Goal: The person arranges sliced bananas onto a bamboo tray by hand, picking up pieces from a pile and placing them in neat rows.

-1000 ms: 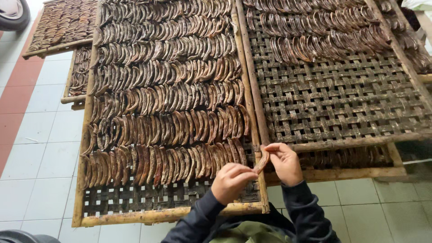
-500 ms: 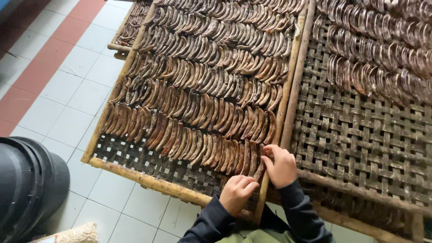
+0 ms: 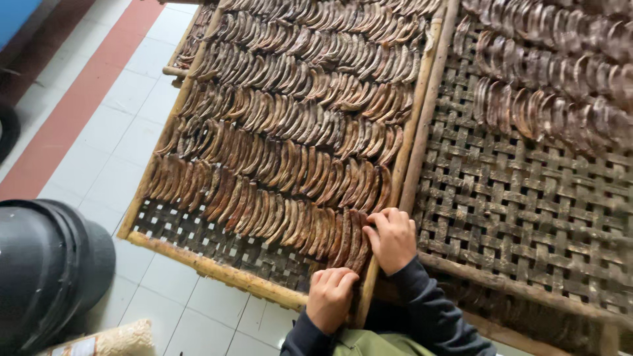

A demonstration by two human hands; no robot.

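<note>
The woven bamboo drying rack [image 3: 198, 260] fills the view from 9 to 12 o'clock, loaded with overlapping rows of brown curved strips [image 3: 283, 165], with a second rack [image 3: 527, 217] at 3 o'clock. At 6 o'clock the right hand [image 3: 393, 237] presses its curled fingers onto the end strip [image 3: 359, 240] beside the frame pole, while the left hand [image 3: 331, 296], fingers bent, rests on the lower rail; whether it pinches anything cannot be told. Sideways pressure could shove neighbouring strips out of overlap, or push a strip through the open weave.

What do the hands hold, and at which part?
Cannot tell: the right hand rests on the last strips; the left hand touches the rack edge.
</note>
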